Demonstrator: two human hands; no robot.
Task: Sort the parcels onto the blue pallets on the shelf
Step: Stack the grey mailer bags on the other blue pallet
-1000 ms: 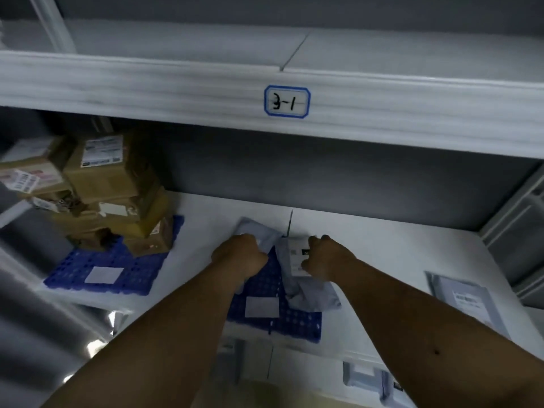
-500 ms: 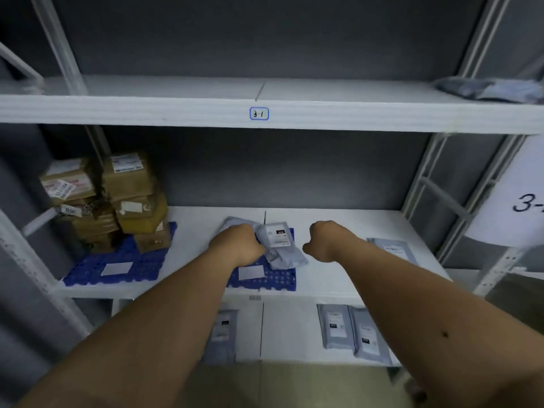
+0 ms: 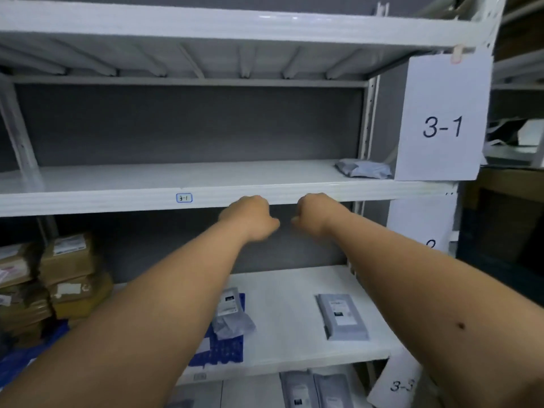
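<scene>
Hands first: the left hand (image 3: 250, 217) and the right hand (image 3: 316, 214) hang side by side in front of the front edge of the upper shelf (image 3: 117, 198), near each other but apart. Both have their fingers curled into loose fists and hold nothing. On the middle shelf (image 3: 288, 328) below, a grey crumpled parcel (image 3: 232, 313) lies on a blue pallet (image 3: 223, 348) near the front edge, partly hidden by the left forearm. A flat grey parcel (image 3: 341, 316) lies on the bare shelf toward its right edge, off the pallet. Brown cardboard parcels (image 3: 67, 275) are stacked at the left end over a second blue pallet (image 3: 17, 360). One more grey parcel (image 3: 363, 168) rests at the right end of the upper shelf, beside a paper sign (image 3: 441, 119) reading 3-1.
</scene>
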